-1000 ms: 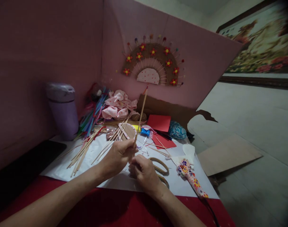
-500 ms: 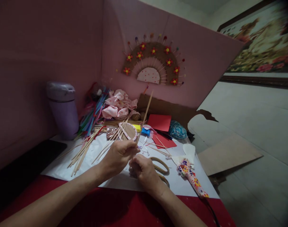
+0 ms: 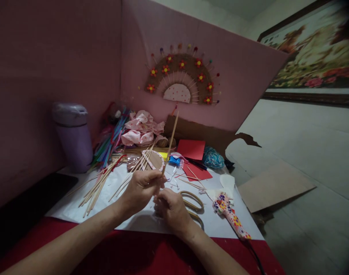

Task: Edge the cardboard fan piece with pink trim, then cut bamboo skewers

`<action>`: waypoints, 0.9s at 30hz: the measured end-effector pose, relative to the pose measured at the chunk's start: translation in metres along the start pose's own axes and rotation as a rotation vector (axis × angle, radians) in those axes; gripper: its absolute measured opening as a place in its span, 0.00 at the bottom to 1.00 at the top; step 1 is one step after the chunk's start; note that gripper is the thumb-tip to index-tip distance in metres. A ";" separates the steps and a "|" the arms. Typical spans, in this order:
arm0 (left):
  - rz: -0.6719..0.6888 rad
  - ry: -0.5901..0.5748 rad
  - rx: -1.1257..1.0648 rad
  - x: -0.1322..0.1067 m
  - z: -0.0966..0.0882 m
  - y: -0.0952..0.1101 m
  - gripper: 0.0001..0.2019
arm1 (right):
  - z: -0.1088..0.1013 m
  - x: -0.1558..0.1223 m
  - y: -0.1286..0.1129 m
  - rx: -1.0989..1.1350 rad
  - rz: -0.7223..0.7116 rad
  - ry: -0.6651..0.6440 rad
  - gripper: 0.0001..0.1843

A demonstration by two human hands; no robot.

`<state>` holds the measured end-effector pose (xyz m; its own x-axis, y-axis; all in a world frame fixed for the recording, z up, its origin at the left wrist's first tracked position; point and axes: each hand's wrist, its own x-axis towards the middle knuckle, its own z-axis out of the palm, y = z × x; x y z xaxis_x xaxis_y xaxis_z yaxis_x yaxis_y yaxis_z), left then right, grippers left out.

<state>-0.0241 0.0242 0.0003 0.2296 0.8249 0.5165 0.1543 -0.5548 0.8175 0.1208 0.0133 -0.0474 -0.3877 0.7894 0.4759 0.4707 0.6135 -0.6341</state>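
My left hand (image 3: pixel 142 191) is closed in a pinch around thin bamboo sticks (image 3: pixel 172 139), which stand up tilted slightly right. How many there are is hard to tell. Just below it, my right hand (image 3: pixel 174 214) is closed at the lower end of these sticks, its fingertips partly hidden. Gold-handled scissors (image 3: pixel 195 202) lie right beside my right hand, blades hidden behind it. More bamboo sticks (image 3: pixel 96 189) are spread on the white sheet (image 3: pixel 128 219) left of my hands. Behind them lies an oval cardboard piece with a patterned rim (image 3: pixel 155 161).
A glue gun wrapped in flowered cloth (image 3: pixel 230 215) lies right, its cord trailing frontward. Behind are a purple tumbler (image 3: pixel 74 141), pink fabric (image 3: pixel 141 128), red paper (image 3: pixel 191 149) and blue yarn (image 3: pixel 213 157). A flower-trimmed cardboard arch (image 3: pixel 181 63) is on the pink panel.
The view has shifted slightly, moving everything a little left in the picture. Both hands keep their closed hold, and the raised sticks stay at nearly the same tilt.
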 end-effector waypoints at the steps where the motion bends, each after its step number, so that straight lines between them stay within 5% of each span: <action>1: 0.006 0.003 0.010 0.000 0.000 0.000 0.10 | 0.000 0.000 0.000 0.012 0.008 0.004 0.10; 14: -0.018 0.063 -0.180 -0.004 0.006 0.006 0.13 | 0.002 0.000 -0.001 -0.024 0.009 -0.005 0.11; 27: 0.129 0.055 0.110 0.004 -0.001 0.004 0.11 | 0.003 0.000 0.002 0.013 0.043 0.011 0.11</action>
<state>-0.0240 0.0248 0.0062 0.2019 0.7493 0.6307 0.2316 -0.6622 0.7126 0.1190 0.0144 -0.0506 -0.3584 0.8155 0.4545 0.4767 0.5784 -0.6620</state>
